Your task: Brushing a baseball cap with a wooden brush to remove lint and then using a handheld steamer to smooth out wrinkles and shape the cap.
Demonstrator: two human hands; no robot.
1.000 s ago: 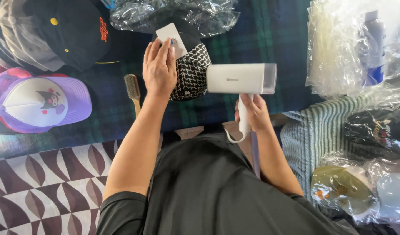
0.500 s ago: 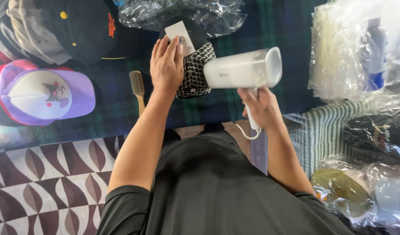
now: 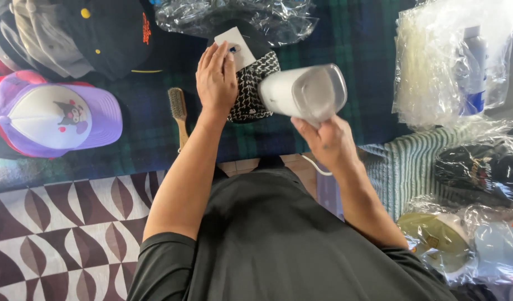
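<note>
The left hand [image 3: 216, 78] was laid flat, fingers together, on a black-and-white patterned cap [image 3: 251, 92], so the cap was pressed down and not gripped. A white paper tag [image 3: 236, 47] was seen just past the fingertips, at the far edge of the cap. The right hand [image 3: 326, 142] was closed around the handle of a white handheld steamer [image 3: 301, 92], which was held up just to the right of the cap, with its flat head turned toward the camera. A thin white cord [image 3: 312, 166] was seen below that hand.

A wooden brush [image 3: 179, 111] was lying just left of the cap on the dark checked surface [image 3: 351, 39]. Further left, a purple and white cap [image 3: 58, 117] and a black cap [image 3: 109, 33] were set. Crinkly clear plastic [image 3: 240, 17] was lying behind the patterned cap.

It seemed that the cap was being held still for steaming. For the next move, the steamer head would probably need to be turned down toward the cap, with the fingers kept out of the steam.
</note>
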